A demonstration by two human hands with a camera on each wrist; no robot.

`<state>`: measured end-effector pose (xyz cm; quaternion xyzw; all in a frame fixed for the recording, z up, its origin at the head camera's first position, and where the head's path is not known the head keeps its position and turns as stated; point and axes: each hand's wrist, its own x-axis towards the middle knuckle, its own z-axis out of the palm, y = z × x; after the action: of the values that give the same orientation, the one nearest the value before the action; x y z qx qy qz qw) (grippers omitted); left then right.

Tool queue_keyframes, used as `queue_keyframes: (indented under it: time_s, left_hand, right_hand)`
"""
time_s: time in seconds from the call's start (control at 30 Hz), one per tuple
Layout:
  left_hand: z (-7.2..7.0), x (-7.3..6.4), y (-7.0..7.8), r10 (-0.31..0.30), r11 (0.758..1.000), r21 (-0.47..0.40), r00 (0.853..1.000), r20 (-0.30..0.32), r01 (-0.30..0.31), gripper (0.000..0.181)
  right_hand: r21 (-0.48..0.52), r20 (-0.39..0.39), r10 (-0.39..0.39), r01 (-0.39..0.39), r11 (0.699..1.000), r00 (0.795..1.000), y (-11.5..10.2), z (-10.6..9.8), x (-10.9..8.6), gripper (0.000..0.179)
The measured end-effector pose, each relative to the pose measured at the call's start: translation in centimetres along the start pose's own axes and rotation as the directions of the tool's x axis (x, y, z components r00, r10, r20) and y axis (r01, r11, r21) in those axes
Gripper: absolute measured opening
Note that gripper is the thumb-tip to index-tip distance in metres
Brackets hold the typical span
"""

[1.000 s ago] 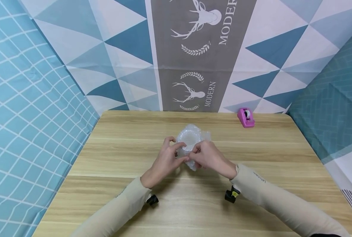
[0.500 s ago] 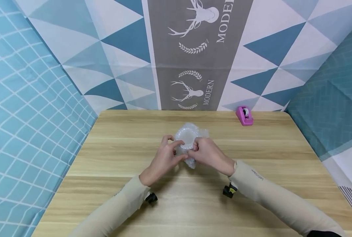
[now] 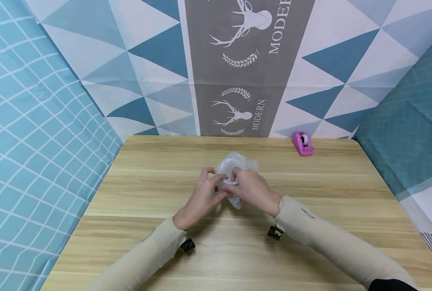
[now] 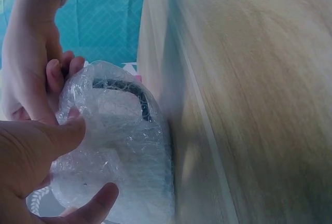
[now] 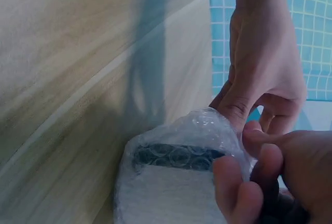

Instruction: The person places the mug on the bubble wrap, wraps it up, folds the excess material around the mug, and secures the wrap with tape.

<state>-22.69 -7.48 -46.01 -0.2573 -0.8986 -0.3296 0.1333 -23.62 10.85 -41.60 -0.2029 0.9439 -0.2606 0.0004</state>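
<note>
A round object wrapped in clear bubble wrap [image 3: 233, 160] stands on the wooden table between both hands. Through the wrap in the left wrist view, a pale body and a dark curved strip like a mug handle [image 4: 124, 88] show. My left hand [image 3: 200, 196] grips the bundle from its left side, with fingers and thumb spread round it. On the near right, my right hand [image 3: 253, 186] has its index finger and thumb curled at the wrap near the top rim, pinching the film. The two thumbs meet or nearly meet at the front.
A pink tape dispenser [image 3: 303, 144] sits near the back right edge of the wooden table [image 3: 157, 161]. Patterned cloth hangs behind the table and on both sides. Loose wrap juts out from the bundle's right side.
My right hand has shifted a little left and inward over the bundle's rim, its index finger lifting and curling. My left hand keeps its hold in nearly the same place.
</note>
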Motion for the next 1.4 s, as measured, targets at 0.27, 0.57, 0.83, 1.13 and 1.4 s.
queue_keyframes:
  time_s: [0.27,0.57,0.83,1.13,1.4]
  left_hand:
    - [-0.2,-0.2,0.2,-0.023,1.000,0.021,1.000,0.016,0.023,0.047]
    - [0.0,-0.1,0.6,-0.018,0.999,0.041,1.000,0.023,0.017,0.053]
    - [-1.0,0.1,0.3,0.011,1.000,-0.027,0.995,0.100,-0.008,0.035]
    - [-1.0,0.5,-0.2,-0.028,0.999,-0.034,0.998,0.050,0.030,0.023]
    - [-0.8,0.1,0.0,0.004,1.000,-0.004,1.000,-0.009,-0.004,0.042]
  right_hand:
    - [0.253,0.120,-0.019,-0.012,0.967,0.993,0.9,-0.3,-0.5,0.024]
    - [0.229,0.048,-0.029,0.017,0.973,0.998,1.2,-0.1,-0.8,0.019]
    - [0.212,0.057,-0.072,0.058,0.975,0.996,1.0,-0.2,-0.9,0.021]
    - [0.219,0.066,-0.068,0.053,0.974,0.995,1.1,-0.3,-0.7,0.022]
    - [0.282,0.135,-0.023,-0.016,0.959,0.991,1.5,-1.4,-0.7,0.032]
